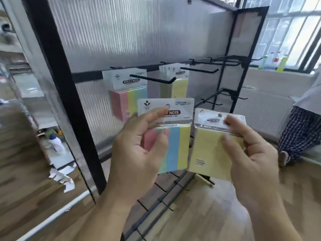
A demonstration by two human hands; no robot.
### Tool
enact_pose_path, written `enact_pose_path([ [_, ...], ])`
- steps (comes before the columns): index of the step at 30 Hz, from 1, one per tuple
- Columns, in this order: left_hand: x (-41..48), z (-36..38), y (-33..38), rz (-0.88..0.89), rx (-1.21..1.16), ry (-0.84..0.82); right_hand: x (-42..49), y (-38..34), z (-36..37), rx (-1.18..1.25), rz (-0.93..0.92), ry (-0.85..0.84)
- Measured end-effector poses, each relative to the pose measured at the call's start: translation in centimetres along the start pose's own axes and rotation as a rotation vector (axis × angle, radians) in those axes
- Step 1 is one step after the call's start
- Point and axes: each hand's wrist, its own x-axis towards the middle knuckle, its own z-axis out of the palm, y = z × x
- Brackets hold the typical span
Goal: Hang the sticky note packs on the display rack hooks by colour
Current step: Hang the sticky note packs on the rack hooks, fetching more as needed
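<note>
Left hand [139,143] pinches an upright multicolour pack [175,140], right hand [250,153] a yellow pack [206,150], before the rack [60,75], where multicolour stack [124,100] and yellow stack [179,87] hang above, slightly left of each hand.

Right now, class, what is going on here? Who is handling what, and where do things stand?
A person stands at a display rack holding two sticky note packs. The left hand grips a multicolour pack; the right hand pinches a yellow pack. On the rack, a hanging multicolour pack and hanging yellow packs occupy separate hooks, with bare hooks beside them. Neither held pack is hung yet.
</note>
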Motion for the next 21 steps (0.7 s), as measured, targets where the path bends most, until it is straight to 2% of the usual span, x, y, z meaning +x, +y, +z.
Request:
enact_pose_path([
  [8,2.7,2.7,-0.6,0.054,0.205,0.1,8.3,2.8,1.4,0.103,-0.124,-0.203],
  [15,3.5,6.2,0.6,0.061,0.433,0.298,13.9,4.9,0.7,0.232,-0.189,-0.407],
  [21,3.8,8.8,1.1,0.035,0.659,0.446,17.6,6.0,-0.5,0.319,-0.183,-0.481],
])
